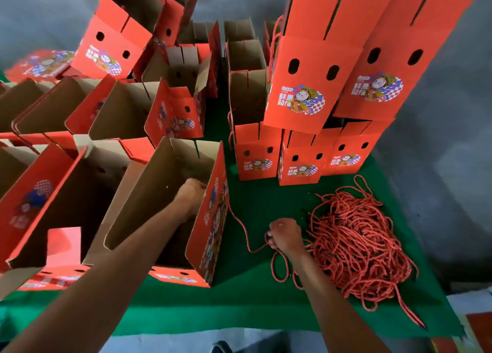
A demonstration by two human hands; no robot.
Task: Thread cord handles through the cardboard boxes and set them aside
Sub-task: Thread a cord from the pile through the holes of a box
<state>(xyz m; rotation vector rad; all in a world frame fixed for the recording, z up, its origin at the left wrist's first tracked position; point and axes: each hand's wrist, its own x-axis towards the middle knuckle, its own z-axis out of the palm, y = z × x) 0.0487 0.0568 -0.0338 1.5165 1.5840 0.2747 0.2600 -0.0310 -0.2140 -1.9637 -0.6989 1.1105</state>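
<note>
An open red cardboard box (159, 193) with a brown inside stands on the green table, near the front centre. My left hand (190, 193) reaches inside it against the right wall; its fingers are hidden, so what they hold cannot be seen. A red twisted cord (241, 227) runs from that wall's outside across the cloth to my right hand (285, 235), which grips it beside a big tangled pile of red cords (356, 243).
Several open red boxes (66, 193) crowd the left and back of the green table (266, 294). Stacked red boxes (300, 163) with handle holes tower at the back right. A grey floor lies beyond the table's right edge.
</note>
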